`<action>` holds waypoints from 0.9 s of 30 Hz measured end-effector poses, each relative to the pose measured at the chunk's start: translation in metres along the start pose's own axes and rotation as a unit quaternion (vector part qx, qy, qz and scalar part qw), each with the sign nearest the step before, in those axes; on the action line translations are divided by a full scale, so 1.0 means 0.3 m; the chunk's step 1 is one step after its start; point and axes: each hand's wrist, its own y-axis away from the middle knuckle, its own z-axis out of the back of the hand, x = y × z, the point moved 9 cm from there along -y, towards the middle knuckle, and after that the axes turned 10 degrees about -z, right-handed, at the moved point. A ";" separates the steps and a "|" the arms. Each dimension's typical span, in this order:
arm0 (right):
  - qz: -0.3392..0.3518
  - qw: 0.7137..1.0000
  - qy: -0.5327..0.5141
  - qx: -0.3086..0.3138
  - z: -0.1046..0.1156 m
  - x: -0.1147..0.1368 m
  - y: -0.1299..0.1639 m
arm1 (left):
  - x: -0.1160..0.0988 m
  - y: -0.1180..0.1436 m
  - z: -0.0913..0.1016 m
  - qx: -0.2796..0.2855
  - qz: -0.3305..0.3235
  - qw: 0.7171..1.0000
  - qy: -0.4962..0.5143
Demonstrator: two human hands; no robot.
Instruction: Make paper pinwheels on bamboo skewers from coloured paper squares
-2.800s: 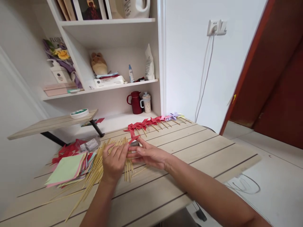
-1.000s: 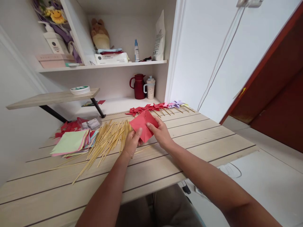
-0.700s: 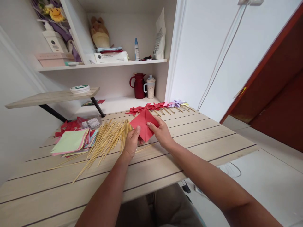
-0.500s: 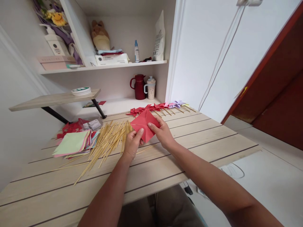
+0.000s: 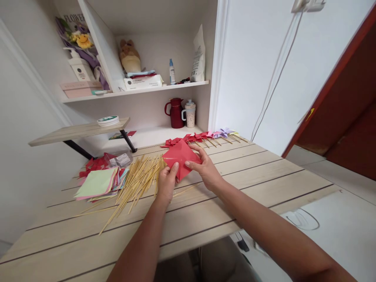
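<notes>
A square sheet of red paper with creases and slits toward its middle is held up over the table between both hands. My left hand pinches its lower left part, thumb on top. My right hand grips the right side, thumb pressed near the middle and fingers behind. Just left of the hands lies a loose heap of thin wooden sticks. One more stick lies beneath the hands. Beyond the paper is a row of red paper pinwheels on sticks, with purple ones farther right.
A stack of coloured paper squares sits left of the sticks, with red paper pieces and a clear plastic packet behind. A small raised shelf stands at the back left. A dark red jug and a cup stand behind.
The red paper has tilted a little and its slit centre is less plain to see. Both hands keep their hold. The whole view has shifted slightly, scene moving right and down.
</notes>
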 end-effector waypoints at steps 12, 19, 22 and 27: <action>-0.038 0.997 -0.072 -0.003 0.000 -0.012 -0.004 | 0.001 0.002 0.006 -0.015 0.001 1.000 0.023; -0.048 0.995 -0.080 -0.027 0.010 -0.003 0.001 | -0.003 0.014 -0.019 0.015 0.012 0.999 0.037; -0.049 0.995 -0.083 -0.030 0.010 0.001 0.003 | -0.003 0.013 -0.016 0.017 0.005 0.999 0.029; -0.045 0.994 -0.096 -0.008 -0.001 -0.003 0.004 | -0.004 0.008 -0.007 0.001 0.006 1.000 0.030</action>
